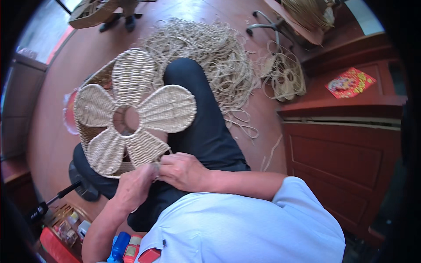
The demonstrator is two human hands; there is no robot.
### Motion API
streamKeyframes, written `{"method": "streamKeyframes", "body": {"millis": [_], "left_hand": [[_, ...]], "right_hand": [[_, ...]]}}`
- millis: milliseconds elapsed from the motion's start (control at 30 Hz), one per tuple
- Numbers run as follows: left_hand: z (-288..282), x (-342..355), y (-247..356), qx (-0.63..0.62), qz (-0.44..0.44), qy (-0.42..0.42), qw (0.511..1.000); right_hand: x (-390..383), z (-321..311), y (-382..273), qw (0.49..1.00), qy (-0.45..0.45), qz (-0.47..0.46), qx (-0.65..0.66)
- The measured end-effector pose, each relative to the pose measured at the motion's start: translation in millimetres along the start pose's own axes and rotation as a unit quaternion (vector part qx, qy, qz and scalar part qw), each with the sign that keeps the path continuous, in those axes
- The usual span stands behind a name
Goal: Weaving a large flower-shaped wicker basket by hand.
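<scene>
A flower-shaped woven piece of pale straw-coloured cord (166,109) leans on my lap, with a round opening in its middle. Its rounded petals have raised woven ribs, and a deeper woven side wall (100,78) shows behind them. The lower right petal (147,149) ends in an uneven outer edge, unlike the others. My left hand (135,186) is closed at that edge, fingers bent toward the right hand. Right beside it, my right hand (182,170) is closed too, its fingertips pinched at the petal's corner. Any strand between the fingers is mostly hidden.
Beyond my knees a big tangled heap of cord (206,52) covers the floor. More woven pieces (287,79) lie to its right. A reddish wooden cabinet (337,162) stands at my right, a tray of small items (66,223) at lower left. Another person's feet (129,23) show at the top.
</scene>
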State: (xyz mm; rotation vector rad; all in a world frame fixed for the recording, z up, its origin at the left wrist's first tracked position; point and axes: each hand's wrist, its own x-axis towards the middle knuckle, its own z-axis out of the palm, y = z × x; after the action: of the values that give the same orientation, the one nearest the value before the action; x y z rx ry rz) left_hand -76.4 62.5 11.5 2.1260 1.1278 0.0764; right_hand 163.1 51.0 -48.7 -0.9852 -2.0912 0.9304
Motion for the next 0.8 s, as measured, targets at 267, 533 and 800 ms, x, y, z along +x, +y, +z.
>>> {"method": "streamKeyframes", "body": {"millis": [267,533,800], "left_hand": [[19.0,-3.3,0.4,0.073,0.115,0.063,0.989],[30.7,-21.2,13.4,0.314,0.197,0.088,0.925],[11.1,3.9,-1.7,0.018,0.076,0.095,0.992]], "right_hand": [[-7.9,-2.8,-1.6,1.000,0.015,0.004,-0.001],[-8.4,1.2,-3.6,1.000,0.016,-0.014,0.018],[-6.0,-14.3,-7.2,0.999,-0.009,0.033,-0.028]]}}
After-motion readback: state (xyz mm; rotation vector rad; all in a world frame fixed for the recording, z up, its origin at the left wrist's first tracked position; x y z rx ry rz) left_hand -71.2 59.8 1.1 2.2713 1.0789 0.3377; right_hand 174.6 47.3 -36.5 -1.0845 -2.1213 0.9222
